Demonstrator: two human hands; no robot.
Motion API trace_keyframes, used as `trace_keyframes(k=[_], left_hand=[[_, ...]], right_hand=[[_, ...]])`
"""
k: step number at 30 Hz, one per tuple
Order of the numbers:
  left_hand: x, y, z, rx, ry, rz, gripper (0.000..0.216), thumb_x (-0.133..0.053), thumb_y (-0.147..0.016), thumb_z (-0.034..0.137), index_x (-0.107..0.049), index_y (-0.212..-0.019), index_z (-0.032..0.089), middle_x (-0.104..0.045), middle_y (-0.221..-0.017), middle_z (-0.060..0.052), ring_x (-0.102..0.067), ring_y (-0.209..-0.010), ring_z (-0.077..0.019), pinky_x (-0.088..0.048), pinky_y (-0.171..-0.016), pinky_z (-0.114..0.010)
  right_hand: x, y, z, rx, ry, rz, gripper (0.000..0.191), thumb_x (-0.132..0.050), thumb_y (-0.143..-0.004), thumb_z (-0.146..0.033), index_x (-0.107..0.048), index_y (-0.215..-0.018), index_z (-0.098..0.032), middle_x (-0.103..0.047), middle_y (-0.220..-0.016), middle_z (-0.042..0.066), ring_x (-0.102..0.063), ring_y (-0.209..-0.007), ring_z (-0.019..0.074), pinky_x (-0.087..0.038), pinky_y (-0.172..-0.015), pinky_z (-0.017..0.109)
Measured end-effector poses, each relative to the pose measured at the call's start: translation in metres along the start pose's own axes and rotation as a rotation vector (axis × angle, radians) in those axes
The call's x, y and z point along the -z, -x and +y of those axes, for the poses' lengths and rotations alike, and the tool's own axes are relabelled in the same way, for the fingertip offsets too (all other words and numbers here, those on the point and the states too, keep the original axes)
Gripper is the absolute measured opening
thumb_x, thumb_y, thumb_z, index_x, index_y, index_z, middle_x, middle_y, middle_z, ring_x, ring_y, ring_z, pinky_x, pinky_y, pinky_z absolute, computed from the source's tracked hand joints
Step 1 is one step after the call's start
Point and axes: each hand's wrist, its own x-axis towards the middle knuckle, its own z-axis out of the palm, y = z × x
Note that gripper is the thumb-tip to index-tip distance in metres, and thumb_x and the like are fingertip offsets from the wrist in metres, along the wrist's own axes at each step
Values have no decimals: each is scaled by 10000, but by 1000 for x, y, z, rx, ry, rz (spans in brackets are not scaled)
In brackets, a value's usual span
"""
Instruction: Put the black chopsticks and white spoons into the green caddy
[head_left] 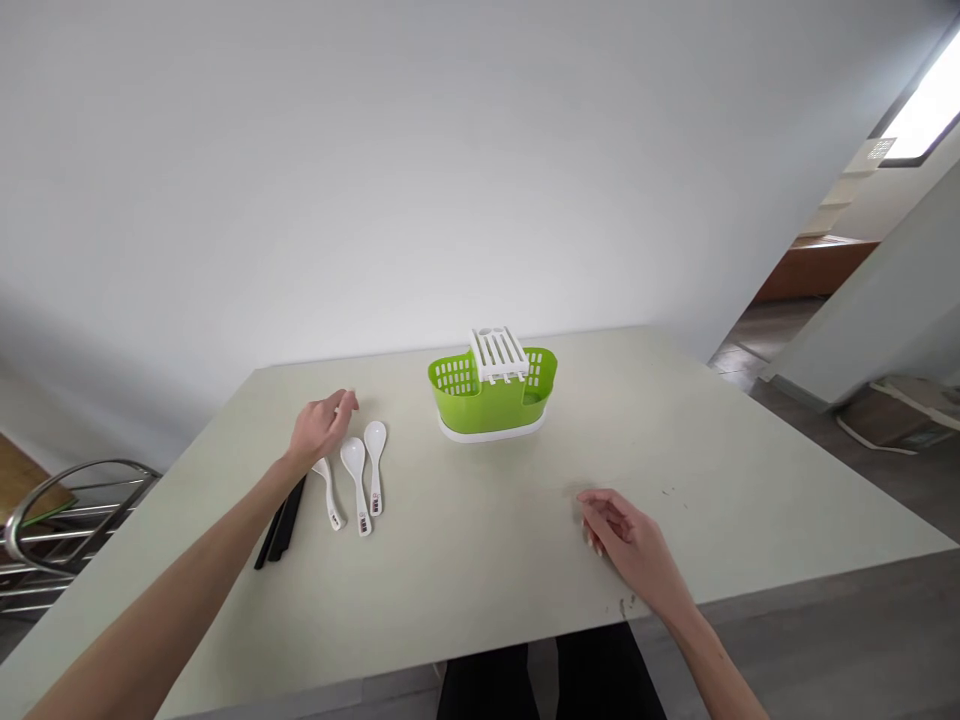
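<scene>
My left hand (322,428) is at the left of the table, over the far ends of the black chopsticks (287,520) and a white spoon (330,497). Its fingers are curled in, and what they hold, if anything, is hidden. Two more white spoons, the middle spoon (355,470) and the right spoon (375,460), lie beside it with bowls pointing away from me. On the right, my right hand (628,545) is low over the table with loosely bent fingers apart and nothing visible in them. A green basket (487,408) with a white slotted rack (500,352) stands between the hands, farther back.
The pale table (480,560) meets a white wall (480,180) at its back edge. To the left is a metal-framed chair or stool (75,515). Beyond the right side lie a floor and a doorway area with a box-like object (892,415).
</scene>
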Motion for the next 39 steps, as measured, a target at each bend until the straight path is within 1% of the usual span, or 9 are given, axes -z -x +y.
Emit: trace_keyframes(k=[5,9,13,18,22,27,32,35,39], left_hand=[[15,4,7,119,183,205,643,-119,-1079,504,-635,-832,211,-676,-732,-35,-635,-742,-188,-449,-795,-277],[14,20,24,167,62,171,423,-350,-1027,476,-650,-884,214,-696,-790,-44,-636,-749,-211,-476,-787,-316],[-11,63,40,-190,-35,25,411,-462,-994,536,-681,-1088,201,-738,-1200,-129,-637,-1177,-319,-467,-1076,-472],[-37,118,46,-420,-141,-65,516,-433,-1058,507,-522,-1522,300,-412,-1688,-66,-258,-1602,-351,-299,-1263,-605],[-41,132,38,-532,-178,-126,612,-426,-1073,478,-333,-1661,336,-355,-1715,-50,-220,-1617,-319,-222,-1305,-594],[-39,138,21,-554,-194,-104,658,-461,-1067,480,-280,-1680,323,-334,-1718,-65,-253,-1600,-315,-282,-1294,-570],[-35,149,10,-514,-188,-99,676,-447,-1077,454,-232,-1695,288,-326,-1718,-80,-304,-1585,-308,-320,-1291,-546],[-32,155,6,-481,-188,-87,679,-448,-1076,451,-231,-1695,276,-341,-1715,-79,-301,-1587,-311,-329,-1291,-554],[-27,168,11,-467,-187,-15,599,-455,-1074,416,-357,-1650,282,-353,-1713,-60,-271,-1597,-318,-311,-1306,-566]], right_hand=[[2,-1,4,-11,16,-5,478,-565,-984,-672,-682,-1103,-223,-686,-788,47,-616,-651,183,-516,-607,310],[1,0,3,-8,18,9,476,-561,-989,-669,-676,-1119,-225,-681,-784,46,-618,-659,187,-519,-611,314],[1,1,3,0,20,8,473,-554,-994,-662,-677,-1113,-221,-672,-777,41,-606,-650,183,-508,-609,312],[-1,-5,0,-10,11,-5,486,-552,-990,-663,-673,-1114,-208,-679,-808,52,-615,-655,182,-520,-604,306],[-8,-24,-18,95,82,87,478,-529,-1001,-616,-632,-1223,-205,-709,-1089,125,-664,-735,192,-565,-608,312],[-18,-60,-51,395,418,183,531,-466,-1011,-377,-461,-1530,-264,-476,-1559,163,-703,-908,206,-610,-702,343],[-26,-94,-56,408,811,122,726,-419,-974,-236,-217,-1671,-271,-348,-1674,149,-696,-1074,265,-592,-675,346],[-36,-104,-44,391,944,53,766,-444,-949,-210,-196,-1673,-244,-289,-1708,155,-606,-1281,329,-598,-739,366],[-52,-110,-31,415,985,61,801,-461,-911,-159,-184,-1663,-189,-241,-1703,209,-577,-1313,352,-595,-858,428]])
